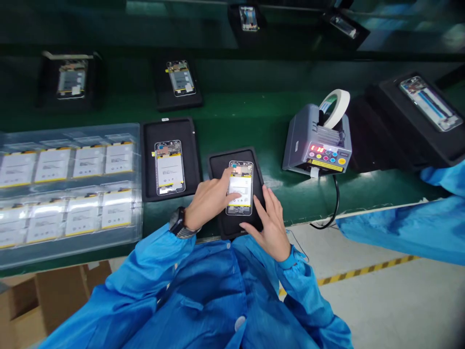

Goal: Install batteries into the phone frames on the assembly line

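Note:
An opened phone (241, 186) with a white, yellow-edged battery lies in a black tray (218, 167) at the near edge of the green belt. My left hand (212, 198) rests on it, fingers stretched flat and pressing on the battery. My right hand (271, 223) lies open along the tray's right side, fingers against the tray edge beside the phone. A dark watch sits on my left wrist. Both my sleeves are blue.
A second tray (148, 160) with another opened phone sits just left. Clear blister packs of batteries (65, 184) fill the left. A grey tape dispenser (317, 145) stands right, cable hanging down. More trays with phones lie farther back. A co-worker's blue sleeve (399, 228) is at right.

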Demonstrator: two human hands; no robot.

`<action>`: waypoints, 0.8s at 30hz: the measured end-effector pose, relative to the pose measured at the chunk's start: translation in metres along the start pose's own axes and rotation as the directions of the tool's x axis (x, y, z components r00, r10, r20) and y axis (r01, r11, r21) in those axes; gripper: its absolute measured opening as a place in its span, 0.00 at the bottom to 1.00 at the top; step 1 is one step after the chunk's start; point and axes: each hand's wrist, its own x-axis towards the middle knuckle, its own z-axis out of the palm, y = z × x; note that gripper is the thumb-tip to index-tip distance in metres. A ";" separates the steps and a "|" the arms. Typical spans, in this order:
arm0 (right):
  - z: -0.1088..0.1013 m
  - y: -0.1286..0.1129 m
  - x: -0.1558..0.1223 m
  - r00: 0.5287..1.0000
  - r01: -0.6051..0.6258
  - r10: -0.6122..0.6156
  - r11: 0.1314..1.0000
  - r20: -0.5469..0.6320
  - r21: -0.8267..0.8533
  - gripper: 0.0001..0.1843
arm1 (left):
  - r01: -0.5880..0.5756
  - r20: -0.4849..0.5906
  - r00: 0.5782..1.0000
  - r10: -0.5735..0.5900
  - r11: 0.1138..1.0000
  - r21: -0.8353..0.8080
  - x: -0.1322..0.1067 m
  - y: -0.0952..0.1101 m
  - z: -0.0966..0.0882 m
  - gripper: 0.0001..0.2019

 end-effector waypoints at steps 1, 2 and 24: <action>0.001 -0.001 0.002 1.000 -0.006 0.006 1.000 0.009 -0.004 0.46 | -0.010 -0.005 1.000 0.010 1.000 -0.005 -0.001 0.000 0.002 0.35; 0.002 -0.001 0.003 1.000 -0.011 0.011 1.000 0.019 -0.006 0.46 | -0.021 -0.010 1.000 0.021 1.000 -0.011 -0.002 0.000 0.003 0.35; 0.004 0.038 0.109 0.963 -0.265 0.259 0.958 0.070 0.111 0.40 | -0.186 -0.046 0.981 0.188 0.981 0.047 -0.013 -0.009 0.020 0.30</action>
